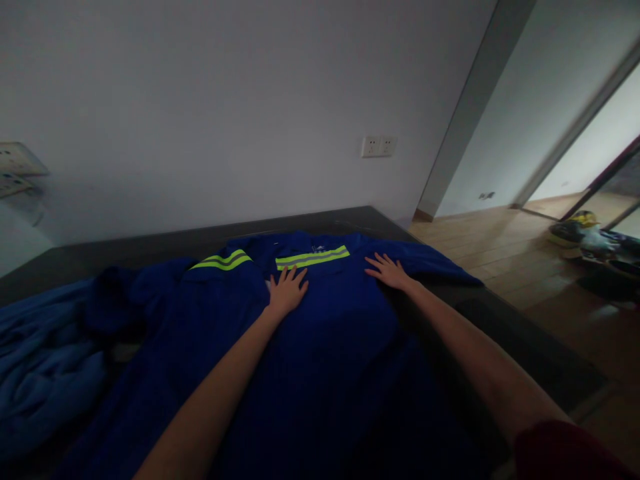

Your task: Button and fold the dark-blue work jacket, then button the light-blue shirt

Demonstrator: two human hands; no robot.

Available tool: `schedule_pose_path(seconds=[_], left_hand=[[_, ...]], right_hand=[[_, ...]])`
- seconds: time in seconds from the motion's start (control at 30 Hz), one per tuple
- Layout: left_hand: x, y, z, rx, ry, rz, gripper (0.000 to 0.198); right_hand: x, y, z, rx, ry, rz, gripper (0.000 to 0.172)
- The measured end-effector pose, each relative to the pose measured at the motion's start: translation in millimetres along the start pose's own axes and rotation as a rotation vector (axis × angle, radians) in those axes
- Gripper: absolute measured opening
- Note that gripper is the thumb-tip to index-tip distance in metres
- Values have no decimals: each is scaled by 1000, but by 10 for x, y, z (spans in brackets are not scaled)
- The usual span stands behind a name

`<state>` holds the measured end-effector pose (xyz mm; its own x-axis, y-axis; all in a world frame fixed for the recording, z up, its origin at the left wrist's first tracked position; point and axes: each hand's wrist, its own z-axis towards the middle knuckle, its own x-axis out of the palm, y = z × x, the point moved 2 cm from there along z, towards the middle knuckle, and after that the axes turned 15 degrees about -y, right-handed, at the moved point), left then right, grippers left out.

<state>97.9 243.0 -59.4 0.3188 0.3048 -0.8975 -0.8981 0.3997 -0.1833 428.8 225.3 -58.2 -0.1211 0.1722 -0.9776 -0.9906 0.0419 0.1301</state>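
Observation:
A dark blue work jacket (325, 320) with yellow-green and grey reflective bands lies spread over a dark table. My left hand (289, 291) rests flat on its front, just below the chest band, with the fingers spread. Over on the garment's right side, near where the sleeve begins, my right hand (389, 272) lies palm down with fingers apart. Neither hand grips the cloth. The jacket's lower part runs into deep shadow toward me, so its hem cannot be made out.
Lighter blue crumpled cloth (45, 367) is heaped at the left. The dark tabletop (530, 340) shows at the right and along the wall. Wall sockets (379, 147) sit above the table's far edge. A pile of items (585, 233) stands on the wooden floor (460, 233) at the far right.

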Motion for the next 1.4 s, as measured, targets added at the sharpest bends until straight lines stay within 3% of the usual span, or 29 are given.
schedule_pose_path(seconds=[0.13,0.23,0.3,0.4,0.47,0.53,0.6,0.7,0.8,0.9,1.0,1.1,1.23,1.4], left_hand=[[-157,-137,73,26,-166,-18,46],[-435,-149,-23,91,-292,-53,42],[-646,-46,-185,117,-317,-92,39],[-878,222,-494,135,-251,-117,35],[-932,379,-658,131,-180,-102,36],[-905,425,-727,132,-137,-91,38],[-811,312,-683,157,-119,-114,39],[-580,-120,-462,242,-81,-212,40],[-293,-616,-210,303,-4,-257,43],[-24,-889,-66,245,83,-202,46],[134,-926,-44,224,82,-139,48],[177,-889,-65,242,54,-131,49],[170,-892,-70,225,63,-128,49],[93,-934,-85,193,21,-169,47]], right_hand=[[-158,143,-17,10,-132,-46,56],[-358,315,-185,33,-319,46,51],[-503,364,-434,36,-377,197,42],[-682,283,-1026,41,-262,363,30],[-761,167,-1503,90,-149,368,32],[-789,89,-1964,129,6,395,41],[-788,89,-2342,163,81,450,45],[-771,216,-2695,195,38,525,40],[-800,372,-2857,290,-57,649,38],[-872,491,-2961,392,21,867,42],[-965,538,-3078,480,170,1120,59],[-1058,507,-3208,560,248,1251,73],[-1100,478,-3387,611,276,1237,75],[-962,510,-3523,654,302,1107,74]])
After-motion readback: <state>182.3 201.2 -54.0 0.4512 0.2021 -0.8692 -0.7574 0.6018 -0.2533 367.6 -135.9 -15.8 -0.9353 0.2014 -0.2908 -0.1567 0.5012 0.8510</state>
